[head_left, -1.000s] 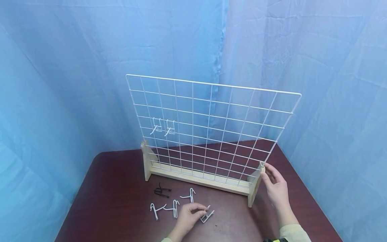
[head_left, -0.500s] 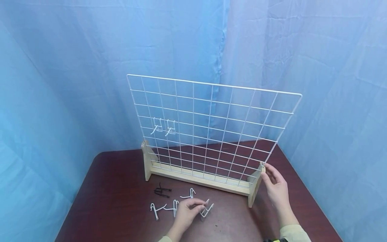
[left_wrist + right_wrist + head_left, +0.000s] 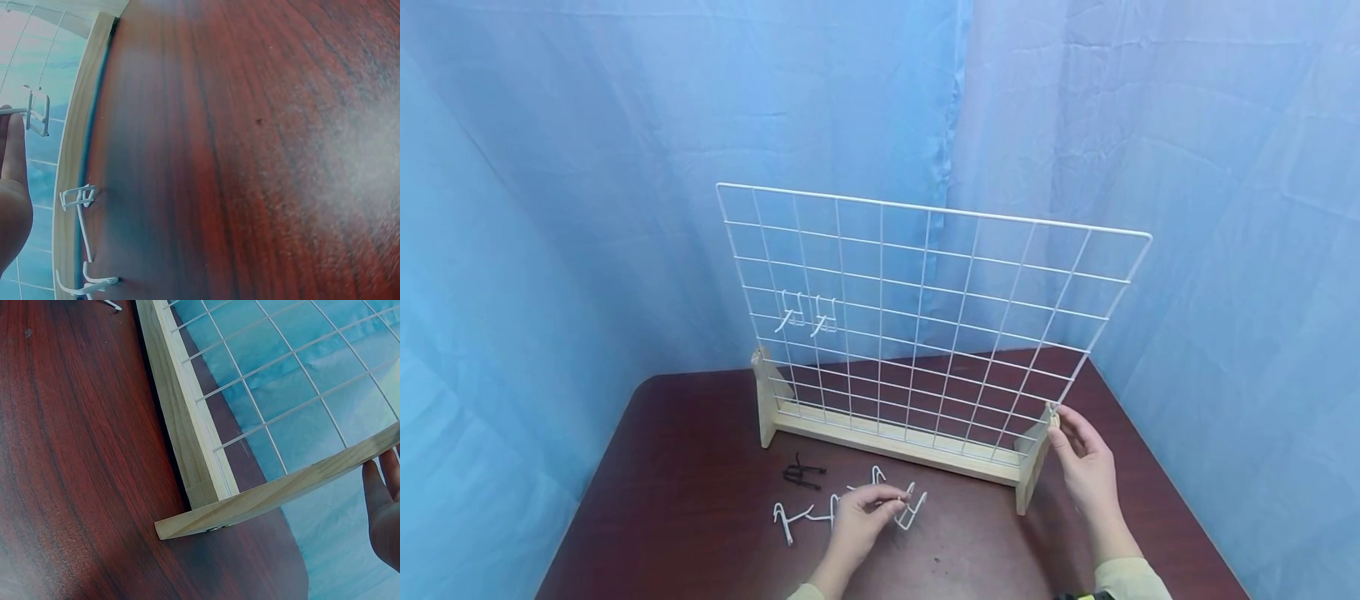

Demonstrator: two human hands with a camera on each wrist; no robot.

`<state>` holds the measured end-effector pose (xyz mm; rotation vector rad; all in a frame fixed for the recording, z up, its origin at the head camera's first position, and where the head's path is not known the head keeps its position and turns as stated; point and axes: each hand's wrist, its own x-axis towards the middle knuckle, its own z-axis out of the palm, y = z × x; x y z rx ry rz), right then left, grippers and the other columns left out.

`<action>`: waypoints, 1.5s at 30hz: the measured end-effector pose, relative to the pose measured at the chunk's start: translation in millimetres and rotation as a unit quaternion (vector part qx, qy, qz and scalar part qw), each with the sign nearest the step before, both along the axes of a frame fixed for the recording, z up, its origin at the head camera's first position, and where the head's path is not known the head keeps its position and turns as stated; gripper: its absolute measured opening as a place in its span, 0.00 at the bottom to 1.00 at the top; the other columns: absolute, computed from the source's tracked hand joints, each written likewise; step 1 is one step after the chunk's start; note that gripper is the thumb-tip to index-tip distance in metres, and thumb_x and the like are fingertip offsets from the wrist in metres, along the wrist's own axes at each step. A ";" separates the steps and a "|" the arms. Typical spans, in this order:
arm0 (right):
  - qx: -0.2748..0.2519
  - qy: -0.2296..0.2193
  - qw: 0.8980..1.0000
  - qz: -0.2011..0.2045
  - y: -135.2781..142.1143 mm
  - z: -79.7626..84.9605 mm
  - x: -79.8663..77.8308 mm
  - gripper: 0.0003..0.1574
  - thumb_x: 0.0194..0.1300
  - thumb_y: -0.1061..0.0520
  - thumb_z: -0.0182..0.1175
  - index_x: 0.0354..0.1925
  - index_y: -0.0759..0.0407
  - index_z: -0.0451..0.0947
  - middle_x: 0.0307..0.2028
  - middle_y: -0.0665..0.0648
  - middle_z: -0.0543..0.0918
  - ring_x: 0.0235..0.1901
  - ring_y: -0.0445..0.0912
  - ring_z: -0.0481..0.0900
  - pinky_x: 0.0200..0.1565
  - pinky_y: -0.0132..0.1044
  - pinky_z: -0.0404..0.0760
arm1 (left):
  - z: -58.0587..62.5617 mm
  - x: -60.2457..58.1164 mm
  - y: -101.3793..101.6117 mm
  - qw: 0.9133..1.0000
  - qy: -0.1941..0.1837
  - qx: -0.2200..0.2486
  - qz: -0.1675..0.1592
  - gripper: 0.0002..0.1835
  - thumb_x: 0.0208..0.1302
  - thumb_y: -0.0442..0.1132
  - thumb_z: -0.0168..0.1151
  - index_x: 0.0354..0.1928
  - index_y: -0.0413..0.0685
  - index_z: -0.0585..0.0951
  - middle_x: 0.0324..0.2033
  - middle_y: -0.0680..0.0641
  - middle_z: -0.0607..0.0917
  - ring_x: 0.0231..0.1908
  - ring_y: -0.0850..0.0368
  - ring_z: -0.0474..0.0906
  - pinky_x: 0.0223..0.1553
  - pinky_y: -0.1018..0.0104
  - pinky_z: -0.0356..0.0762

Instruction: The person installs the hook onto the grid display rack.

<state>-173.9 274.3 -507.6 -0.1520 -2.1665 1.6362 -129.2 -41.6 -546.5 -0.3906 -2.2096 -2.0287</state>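
Left hand [image 3: 857, 521] pinches white hook [image 3: 917, 510] — tilted, in front of wire grid [image 3: 928, 209], apart from it | right hand [image 3: 1087, 468] grips wooden upright [image 3: 1032, 468] — farther from hook

A white wire hook [image 3: 917, 510] is pinched by its prong in the left hand [image 3: 857, 525], its rectangular frame beyond the fingertips. The white wire grid panel [image 3: 922, 287] stands in a pale wooden stand [image 3: 895, 447], two white hooks [image 3: 817, 326] hanging toward its left; the right hand [image 3: 1087, 471] grips the stand's right end.
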 end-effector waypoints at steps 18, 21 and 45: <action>-0.003 -0.010 1.000 -0.008 -15.0 25.9 11.6 0.24 0.66 0.59 0.56 0.59 0.65 0.68 0.51 0.49 0.76 0.47 0.28 0.71 0.45 0.18 0.73 | 22.4 -12.3 -7.9 0.998 -0.007 0.051 0.046 0.06 0.51 0.30 0.66 0.33 0.38 0.83 0.33 0.44 0.86 0.36 0.53 0.82 0.36 0.64 0.82; -0.006 -0.009 1.000 -0.006 -14.4 24.8 11.3 0.25 0.66 0.59 0.56 0.59 0.65 0.68 0.51 0.48 0.76 0.47 0.29 0.71 0.45 0.18 0.73 | 34.0 -14.3 -9.9 0.997 0.017 0.053 0.054 0.06 0.51 0.27 0.65 0.33 0.35 0.82 0.33 0.41 0.85 0.37 0.52 0.82 0.41 0.65 0.81; -0.007 -0.006 1.000 -0.006 -15.1 26.4 11.9 0.24 0.65 0.61 0.56 0.59 0.66 0.68 0.49 0.45 0.76 0.47 0.29 0.72 0.45 0.17 0.72 | 90.2 -46.1 -26.1 0.981 0.123 0.108 0.100 0.06 0.54 0.24 0.63 0.35 0.30 0.82 0.34 0.36 0.84 0.38 0.48 0.82 0.43 0.64 0.80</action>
